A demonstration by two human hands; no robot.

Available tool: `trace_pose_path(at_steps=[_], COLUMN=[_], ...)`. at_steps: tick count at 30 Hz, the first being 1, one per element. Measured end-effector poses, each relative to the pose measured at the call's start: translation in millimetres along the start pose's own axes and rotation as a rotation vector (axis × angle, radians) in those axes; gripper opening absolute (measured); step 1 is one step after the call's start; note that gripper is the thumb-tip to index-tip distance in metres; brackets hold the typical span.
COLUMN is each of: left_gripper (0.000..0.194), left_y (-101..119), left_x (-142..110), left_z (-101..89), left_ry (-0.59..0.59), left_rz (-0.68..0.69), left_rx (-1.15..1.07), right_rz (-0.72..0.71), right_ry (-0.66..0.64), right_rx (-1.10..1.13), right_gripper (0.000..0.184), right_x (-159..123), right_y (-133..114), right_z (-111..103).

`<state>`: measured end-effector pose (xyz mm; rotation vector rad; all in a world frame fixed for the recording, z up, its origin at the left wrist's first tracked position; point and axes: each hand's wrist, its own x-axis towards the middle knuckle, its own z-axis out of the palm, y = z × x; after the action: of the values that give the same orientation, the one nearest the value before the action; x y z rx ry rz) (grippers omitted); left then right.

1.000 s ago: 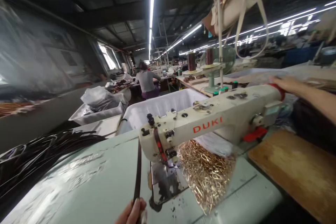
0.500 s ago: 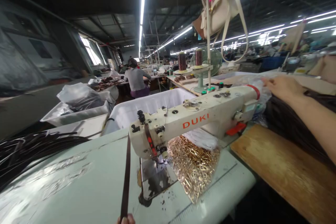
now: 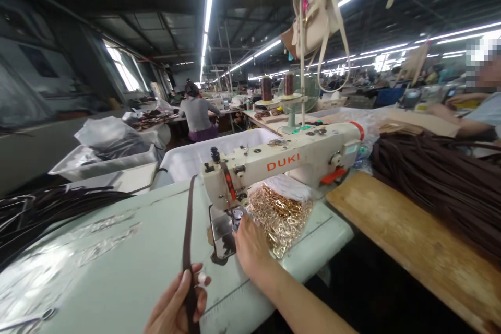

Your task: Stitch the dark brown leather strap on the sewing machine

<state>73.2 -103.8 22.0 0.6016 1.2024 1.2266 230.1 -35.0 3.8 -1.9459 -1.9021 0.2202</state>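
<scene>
In the head view, my left hand [image 3: 176,297] grips a long dark brown strap [image 3: 188,229] between thumb and fingers. The strap runs up the pale green table, just left of the sewing machine [image 3: 289,163] marked DUKI. Something small and white [image 3: 202,277] sits at a finger of that hand. My right hand [image 3: 252,245] reaches to the needle area, its fingers drawn together by the presser foot [image 3: 236,215]. The back of the hand hides whatever is in its fingertips. Close beside it lies a clear bag of gold-coloured metal clasps [image 3: 282,214].
Dark brown straps [image 3: 438,182] are heaped at the right behind a wooden board [image 3: 391,229]. More dark strips [image 3: 58,211] lie at the left. A white bin [image 3: 176,162] stands behind the machine. One person [image 3: 198,112] sits ahead; another's arm [image 3: 473,128] shows at right.
My right hand has come from the far right, behind the machine, to its needle area. My left hand has risen further into view, still holding the strap. The camera view has shifted.
</scene>
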Motion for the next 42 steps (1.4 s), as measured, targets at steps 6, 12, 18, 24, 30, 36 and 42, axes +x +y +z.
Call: trace_pose_path(at_steps=[6, 12, 18, 24, 30, 36, 42], left_gripper=[0.051, 0.040, 0.036, 0.034, 0.036, 0.043, 0.050], left_y=[-3.8, -4.5, -2.4, 3.1, 5.5, 11.4, 11.7], left_x=[-9.6, -12.7, -13.4, -10.9, 2.7, 12.3, 10.8], left_z=[4.9, 6.0, 6.6, 6.2, 2.0, -8.5, -22.2], left_ry=[-0.090, -0.137, -0.145, -0.198, -0.194, -0.124, -0.105], left_rz=[0.073, 0.112, 0.113, 0.132, 0.137, 0.121, 0.074], left_rx=[-0.067, -0.120, -0.143, -0.158, -0.147, -0.086, -0.052], right_rz=[0.041, 0.059, 0.094, 0.145, 0.022, -0.328, -0.059], right_ry=[0.004, -0.026, -0.037, -0.045, -0.153, -0.636, -0.622], right_rx=[-0.015, -0.004, 0.016, 0.046, 0.169, 0.410, 0.993], right_gripper=[0.026, 0.029, 0.032, 0.029, 0.026, 0.025, 0.036], right_x=[14.1, 14.1, 22.2, 25.9, 26.9, 6.2, -36.2], right_y=[-8.8, -11.1, -12.8, -21.6, -22.9, 11.1, 18.0], right_z=[-4.1, -0.2, 6.4, 12.6, 4.1, -34.2, -28.3])
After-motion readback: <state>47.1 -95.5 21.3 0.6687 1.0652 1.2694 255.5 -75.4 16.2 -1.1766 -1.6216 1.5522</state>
